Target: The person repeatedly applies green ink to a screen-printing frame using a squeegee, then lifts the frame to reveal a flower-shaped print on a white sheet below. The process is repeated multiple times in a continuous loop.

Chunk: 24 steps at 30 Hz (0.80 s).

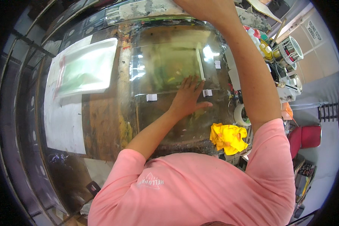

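My left hand [187,95] lies flat with its fingers spread on the lower edge of a clear plastic sheet [160,71]. The sheet rests on a glossy, see-through work surface [162,126], with bright reflections on it. Small white tabs [151,97] sit along its lower and right sides. Across the right side stretches my right arm, reaching far forward; my right hand [199,6] is cut off by the top edge, so its fingers are hidden. A stack of clear plastic bags [87,67] lies to the left, partly over white paper [64,128].
A crumpled yellow cloth [229,138] and a tape roll [242,115] lie at the table's right edge. Metal tins [288,52] and bottles crowd the far right. A red chair [307,137] stands beyond. Metal rails [17,124] run along the left.
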Each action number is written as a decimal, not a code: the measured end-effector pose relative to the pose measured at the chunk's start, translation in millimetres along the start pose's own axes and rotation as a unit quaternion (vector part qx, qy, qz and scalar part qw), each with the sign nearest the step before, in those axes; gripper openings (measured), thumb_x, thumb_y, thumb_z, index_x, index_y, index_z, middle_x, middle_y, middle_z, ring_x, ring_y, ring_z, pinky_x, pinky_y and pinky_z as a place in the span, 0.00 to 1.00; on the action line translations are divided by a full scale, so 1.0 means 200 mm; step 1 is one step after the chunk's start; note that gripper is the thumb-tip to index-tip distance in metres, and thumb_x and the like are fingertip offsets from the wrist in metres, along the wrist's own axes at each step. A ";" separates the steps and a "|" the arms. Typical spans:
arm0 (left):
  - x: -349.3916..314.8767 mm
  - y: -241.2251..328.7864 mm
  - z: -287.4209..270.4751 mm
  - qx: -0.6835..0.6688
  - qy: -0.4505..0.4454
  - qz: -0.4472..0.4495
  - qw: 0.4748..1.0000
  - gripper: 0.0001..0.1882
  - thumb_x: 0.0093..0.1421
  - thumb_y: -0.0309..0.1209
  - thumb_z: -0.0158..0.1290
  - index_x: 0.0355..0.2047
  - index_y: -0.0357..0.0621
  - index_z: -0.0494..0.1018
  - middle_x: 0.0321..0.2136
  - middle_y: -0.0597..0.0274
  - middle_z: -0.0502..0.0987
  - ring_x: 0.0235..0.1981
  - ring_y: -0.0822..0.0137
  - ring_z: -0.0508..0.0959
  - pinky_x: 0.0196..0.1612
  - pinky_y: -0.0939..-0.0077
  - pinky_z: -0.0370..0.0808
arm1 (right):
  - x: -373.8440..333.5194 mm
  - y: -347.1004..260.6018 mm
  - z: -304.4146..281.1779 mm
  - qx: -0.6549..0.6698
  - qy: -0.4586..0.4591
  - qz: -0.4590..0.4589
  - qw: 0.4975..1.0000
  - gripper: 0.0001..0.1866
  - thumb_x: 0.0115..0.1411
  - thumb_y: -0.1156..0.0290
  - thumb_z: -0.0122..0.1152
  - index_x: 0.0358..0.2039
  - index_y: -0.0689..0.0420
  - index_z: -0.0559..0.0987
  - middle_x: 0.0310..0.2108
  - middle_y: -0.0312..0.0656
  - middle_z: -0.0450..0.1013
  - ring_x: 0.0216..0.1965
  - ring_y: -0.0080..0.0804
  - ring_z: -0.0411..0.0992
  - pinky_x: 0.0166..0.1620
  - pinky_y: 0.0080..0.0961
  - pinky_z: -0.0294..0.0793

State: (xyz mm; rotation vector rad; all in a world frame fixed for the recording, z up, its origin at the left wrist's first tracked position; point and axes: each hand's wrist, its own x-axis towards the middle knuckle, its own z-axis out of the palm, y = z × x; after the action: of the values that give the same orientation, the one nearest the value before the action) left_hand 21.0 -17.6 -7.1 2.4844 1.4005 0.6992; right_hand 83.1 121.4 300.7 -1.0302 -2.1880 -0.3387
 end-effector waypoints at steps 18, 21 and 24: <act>-0.24 0.08 -0.23 0.074 0.020 0.003 0.997 0.53 0.55 0.73 0.58 0.64 0.39 0.73 0.65 0.43 0.71 0.70 0.43 0.67 0.75 0.46 0.57 | -0.16 -0.18 -0.15 -0.019 0.001 -0.004 1.000 0.35 0.68 0.39 0.52 0.24 0.60 0.83 0.28 0.53 0.80 0.36 0.55 0.79 0.47 0.50 0.71; -0.30 0.08 -0.17 0.066 0.019 0.009 0.998 0.54 0.54 0.74 0.58 0.63 0.37 0.74 0.66 0.44 0.71 0.71 0.44 0.66 0.76 0.45 0.56 | -0.16 -0.20 -0.11 -0.004 0.001 -0.003 1.000 0.35 0.68 0.38 0.53 0.24 0.59 0.83 0.28 0.52 0.80 0.36 0.55 0.79 0.47 0.50 0.71; -0.34 0.06 -0.20 0.018 0.014 -0.018 1.000 0.52 0.54 0.72 0.60 0.62 0.37 0.75 0.63 0.45 0.74 0.68 0.45 0.70 0.73 0.46 0.62 | -0.18 -0.21 -0.08 0.015 0.001 -0.003 1.000 0.34 0.68 0.38 0.54 0.23 0.59 0.83 0.27 0.52 0.80 0.36 0.55 0.80 0.46 0.50 0.72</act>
State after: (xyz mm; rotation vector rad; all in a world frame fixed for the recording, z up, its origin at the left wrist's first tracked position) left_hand -20.0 -83.8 10.7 2.4796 1.4765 0.7097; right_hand 75.6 65.2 290.3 -1.0066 -2.1895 -0.3091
